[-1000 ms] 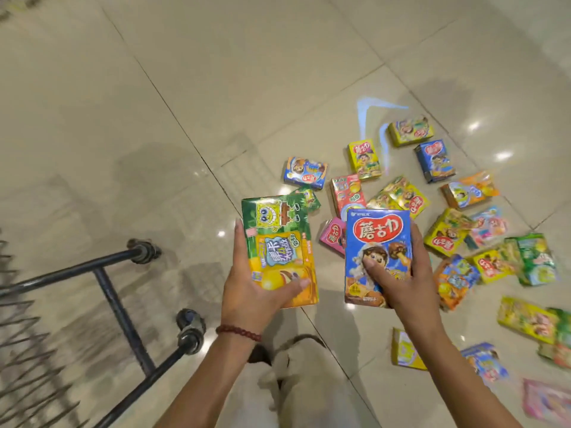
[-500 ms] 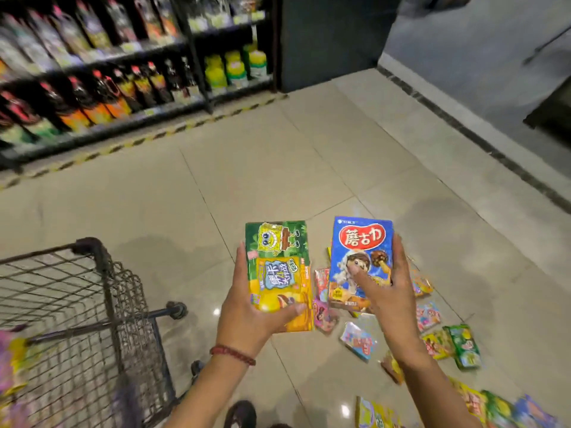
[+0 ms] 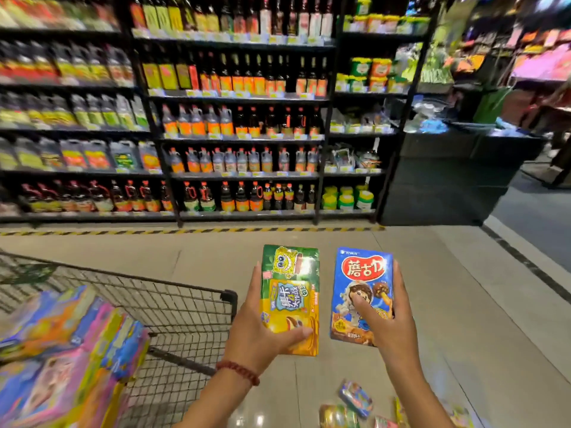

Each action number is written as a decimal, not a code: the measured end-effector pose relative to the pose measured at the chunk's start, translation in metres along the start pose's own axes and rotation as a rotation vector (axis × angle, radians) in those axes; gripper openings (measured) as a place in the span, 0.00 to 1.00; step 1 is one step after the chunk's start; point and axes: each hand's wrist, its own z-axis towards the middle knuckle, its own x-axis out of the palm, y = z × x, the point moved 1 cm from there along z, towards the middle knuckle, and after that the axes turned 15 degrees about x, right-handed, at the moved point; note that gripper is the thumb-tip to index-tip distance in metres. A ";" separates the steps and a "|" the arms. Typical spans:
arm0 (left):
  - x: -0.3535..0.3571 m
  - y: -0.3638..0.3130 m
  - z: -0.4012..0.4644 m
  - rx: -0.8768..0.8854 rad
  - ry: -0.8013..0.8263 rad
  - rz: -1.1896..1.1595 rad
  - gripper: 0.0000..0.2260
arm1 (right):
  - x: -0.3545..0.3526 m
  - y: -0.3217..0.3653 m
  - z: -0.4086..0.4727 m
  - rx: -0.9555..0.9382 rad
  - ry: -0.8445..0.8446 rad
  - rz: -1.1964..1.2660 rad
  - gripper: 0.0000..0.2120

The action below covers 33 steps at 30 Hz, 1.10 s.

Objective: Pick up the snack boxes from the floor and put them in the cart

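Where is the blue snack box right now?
In the head view, the blue snack box is gripped upright in the right hand, right of centre, beside the green-and-yellow box in the left hand, right of the cart.

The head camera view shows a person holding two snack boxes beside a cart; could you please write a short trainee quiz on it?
1. True or false: the blue cardboard snack box is held by the right hand.
2. Which hand grips the green-and-yellow cardboard snack box?
3. The black wire shopping cart is: A) holding boxes, B) tipped over, C) folded.

Key: 1 true; 2 the left hand; 3 A.
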 end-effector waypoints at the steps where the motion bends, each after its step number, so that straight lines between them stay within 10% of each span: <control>1: -0.018 -0.003 0.001 0.003 -0.038 0.010 0.56 | 0.018 0.009 0.000 -0.012 0.037 0.003 0.34; 19: -0.414 -0.012 -0.092 0.073 -0.602 0.233 0.58 | 0.392 0.099 -0.153 -0.155 0.631 0.076 0.37; 33: -0.600 0.051 -0.157 -0.048 -0.670 0.313 0.57 | 0.580 0.073 -0.246 -0.170 0.692 -0.068 0.38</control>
